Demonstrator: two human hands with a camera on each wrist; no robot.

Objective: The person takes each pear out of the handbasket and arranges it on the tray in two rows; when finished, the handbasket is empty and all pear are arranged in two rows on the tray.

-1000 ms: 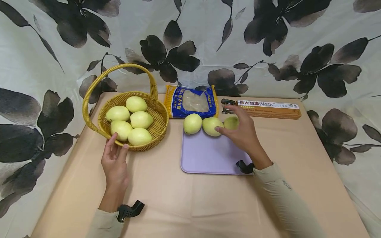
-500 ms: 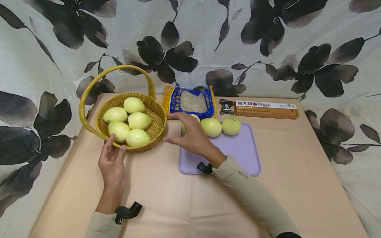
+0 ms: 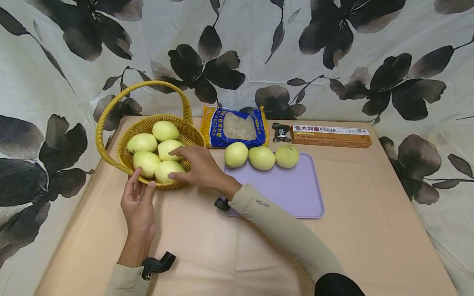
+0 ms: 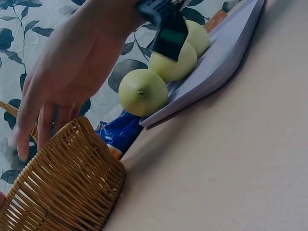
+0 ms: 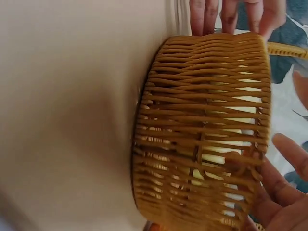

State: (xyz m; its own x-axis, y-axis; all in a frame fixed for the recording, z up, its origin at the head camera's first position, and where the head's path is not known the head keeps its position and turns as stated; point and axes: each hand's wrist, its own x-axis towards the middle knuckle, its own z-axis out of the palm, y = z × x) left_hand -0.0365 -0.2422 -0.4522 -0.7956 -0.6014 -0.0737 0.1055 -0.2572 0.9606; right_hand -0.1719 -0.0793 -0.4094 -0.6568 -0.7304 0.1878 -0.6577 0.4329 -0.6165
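Observation:
Several smooth yellow-green fruits (image 3: 146, 163) lie in a yellow wicker basket (image 3: 196, 137) with an arched handle, on the left of the table in the head view. At its near rim, the fingers of my left hand (image 3: 138, 216) touch the outer wall, as the right wrist view also shows. Over the basket's right side reaches my right hand (image 3: 201, 166), thumb and fingers apart beside the nearest fruits (image 3: 168, 170). In the left wrist view that hand (image 4: 77, 57) points fingers down past the wicker rim; contact with a fruit is hidden.
Right of the basket lies a purple tray (image 3: 281, 191) with a row of three like fruits (image 3: 261, 158) along its far edge. Behind stand a blue-and-yellow pasta bag (image 3: 237, 126), a small black packet (image 3: 281, 132) and a brown pasta box (image 3: 331, 136). A floral cloth hangs behind the table.
My right hand has left the rightmost fruit on the tray and swung left, over into the basket. My left hand stays at the basket's near rim.

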